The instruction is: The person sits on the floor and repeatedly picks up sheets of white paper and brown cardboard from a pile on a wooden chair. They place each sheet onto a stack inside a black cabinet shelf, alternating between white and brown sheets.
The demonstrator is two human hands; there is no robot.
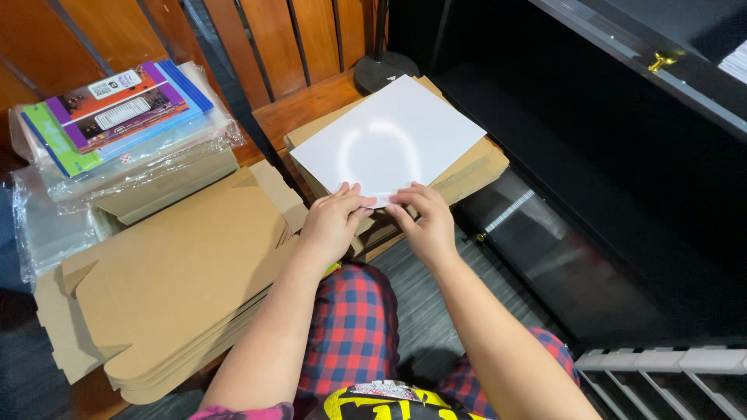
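A glossy white sheet [389, 140] lies on top of a stack of flat brown cardboard [475, 167] on a wooden surface. My left hand [333, 222] pinches the sheet's near edge with thumb and fingers. My right hand [424, 222] grips the same edge just to the right, fingers curled over it. Both hands meet at the sheet's near corner.
A large pile of flat cardboard blanks [171, 272] lies at the left. Behind it sit clear plastic sleeves with colourful packs [117, 109]. A black piano body [607, 155] fills the right. A round black stand base [385, 70] stands behind the sheet. My plaid-clad knees [350, 327] are below.
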